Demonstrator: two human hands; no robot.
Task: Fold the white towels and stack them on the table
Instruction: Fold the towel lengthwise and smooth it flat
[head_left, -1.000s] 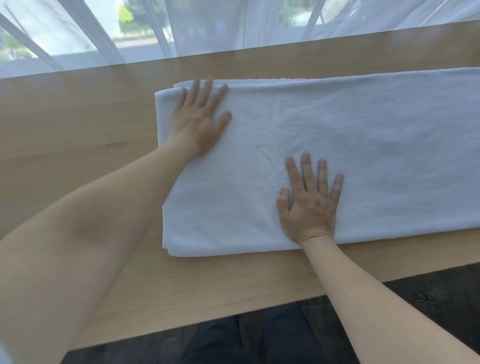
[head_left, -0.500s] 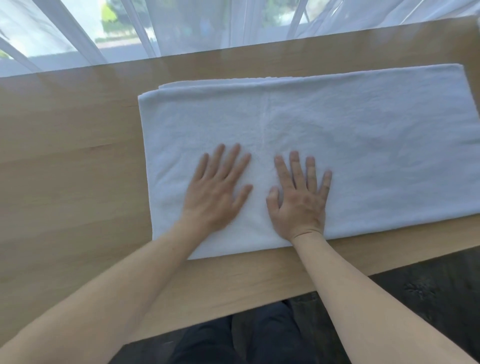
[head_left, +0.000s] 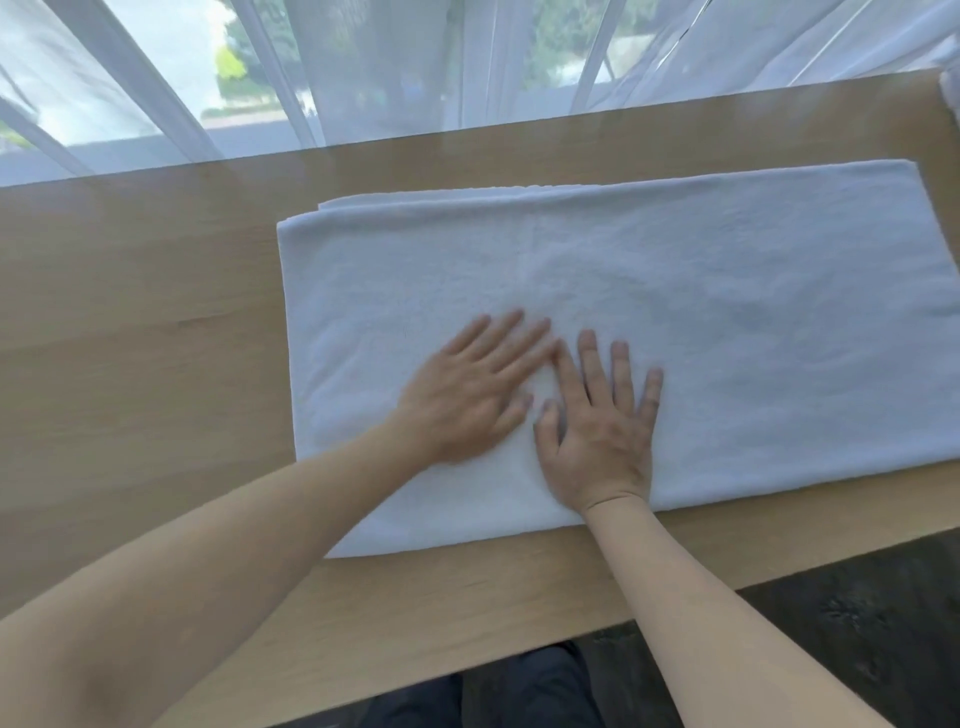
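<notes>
One white towel (head_left: 675, 332), already folded into a long band, lies across the centre of the wooden surface (head_left: 130, 364), running to the right edge of frame. Left hand (head_left: 467, 395) and right hand (head_left: 597, 431) rest flat on its lower-left part, fingers straight and spread, index fingertips touching, gripping nothing. Judgement: soft, limp, light cloth; no stiffness, so it sags if lifted mid-span. Layered edges show at upper left. Best hold: pinch both corners of one short end, all layers together. White cloth at upper-right corner (head_left: 949, 88), unclear.
</notes>
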